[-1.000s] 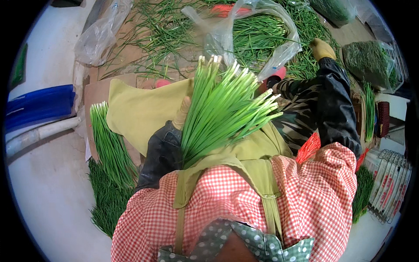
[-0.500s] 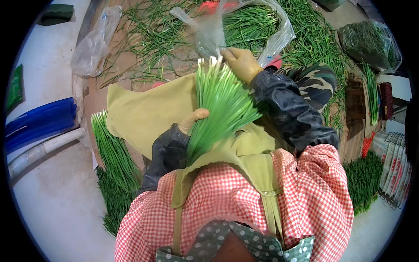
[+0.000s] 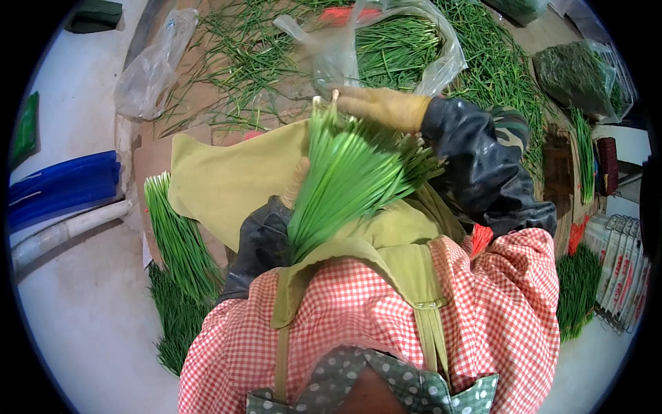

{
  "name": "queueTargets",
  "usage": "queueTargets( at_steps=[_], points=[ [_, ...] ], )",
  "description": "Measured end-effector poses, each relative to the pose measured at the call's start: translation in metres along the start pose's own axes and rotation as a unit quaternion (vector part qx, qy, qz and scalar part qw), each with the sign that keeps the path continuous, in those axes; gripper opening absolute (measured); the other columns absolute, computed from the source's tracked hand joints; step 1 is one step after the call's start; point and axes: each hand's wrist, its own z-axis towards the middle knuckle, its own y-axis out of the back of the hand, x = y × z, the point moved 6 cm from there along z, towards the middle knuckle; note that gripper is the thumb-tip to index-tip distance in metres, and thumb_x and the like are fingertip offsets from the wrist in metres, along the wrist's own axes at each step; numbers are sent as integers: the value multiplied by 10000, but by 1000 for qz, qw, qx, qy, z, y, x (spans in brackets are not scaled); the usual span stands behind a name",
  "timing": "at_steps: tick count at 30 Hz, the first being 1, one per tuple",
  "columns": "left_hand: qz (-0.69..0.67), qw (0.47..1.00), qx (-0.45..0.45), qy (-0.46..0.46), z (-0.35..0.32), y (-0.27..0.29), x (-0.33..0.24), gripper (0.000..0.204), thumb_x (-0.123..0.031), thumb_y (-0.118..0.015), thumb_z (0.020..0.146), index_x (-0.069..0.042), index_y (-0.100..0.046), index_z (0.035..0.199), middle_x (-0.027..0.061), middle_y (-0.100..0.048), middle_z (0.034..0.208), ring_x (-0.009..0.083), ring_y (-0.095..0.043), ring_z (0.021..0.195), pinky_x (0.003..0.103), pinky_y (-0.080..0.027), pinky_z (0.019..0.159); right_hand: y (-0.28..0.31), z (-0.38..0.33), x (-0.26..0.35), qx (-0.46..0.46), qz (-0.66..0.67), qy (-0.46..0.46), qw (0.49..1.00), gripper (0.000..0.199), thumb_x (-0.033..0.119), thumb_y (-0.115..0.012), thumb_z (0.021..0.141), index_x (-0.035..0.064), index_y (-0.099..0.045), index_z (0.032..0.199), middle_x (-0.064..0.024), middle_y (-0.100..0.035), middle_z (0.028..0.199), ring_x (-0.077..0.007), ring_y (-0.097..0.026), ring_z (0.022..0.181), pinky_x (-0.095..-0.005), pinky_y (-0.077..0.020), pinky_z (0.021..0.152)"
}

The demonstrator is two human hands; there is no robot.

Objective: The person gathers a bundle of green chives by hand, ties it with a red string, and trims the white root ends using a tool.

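A fanned bunch of garlic chives (image 3: 352,176) rests over my lap, white ends away from me and green leaves toward my body. My left hand (image 3: 295,181), in a tan glove, is closed round its left side, thumb showing and the other fingers hidden behind the stalks. Across the white ends reaches my right hand (image 3: 386,107), in a yellowish glove and slightly blurred. Its fingertips pinch at a white stalk end near the top of the bunch. Darker leaves stick out beneath the right wrist. An olive apron (image 3: 234,172) spreads under the bunch.
Loose chives (image 3: 248,62) litter the cardboard ahead, beside an opened clear bag (image 3: 448,62) of chives. A tied bundle (image 3: 176,234) lies at my left, with another stack (image 3: 579,290) at right. A crumpled plastic bag (image 3: 155,69) and blue sheet (image 3: 65,193) are far left.
My right hand has shifted slightly left across the white ends, its forearm now more level and its elbow farther right. My left hand has moved a little left and up along the bunch.
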Motion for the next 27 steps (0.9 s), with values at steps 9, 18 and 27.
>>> queueTargets(
  at_steps=[9,18,27],
  points=[
    [-5,998,-34,-46,0,8,-15,625,-456,-701,784,-63,-533,1240,81,-637,1092,199,-624,942,335,-535,825,24,-77,41,-211,-129,127,961,250,256,-621,852,46,-670,978,-103,-617,1111,-265,-567,1062,-347,-439,919],
    [-21,993,42,-113,0,-5,-33,587,-321,-699,766,-14,-526,1236,133,-623,1121,228,-626,958,366,-533,847,-68,-72,72,-146,-358,230,893,154,186,-645,749,71,-630,851,-112,-599,998,-314,-554,953,-429,-431,821],
    [-40,989,-11,-141,0,12,-37,429,-249,-688,758,5,-593,1090,128,-663,968,232,-654,837,355,-563,747,-38,-47,85,-262,-407,152,862,223,285,-670,776,114,-601,900,-78,-597,722,-284,-597,715,-401,-401,640]
  ],
)
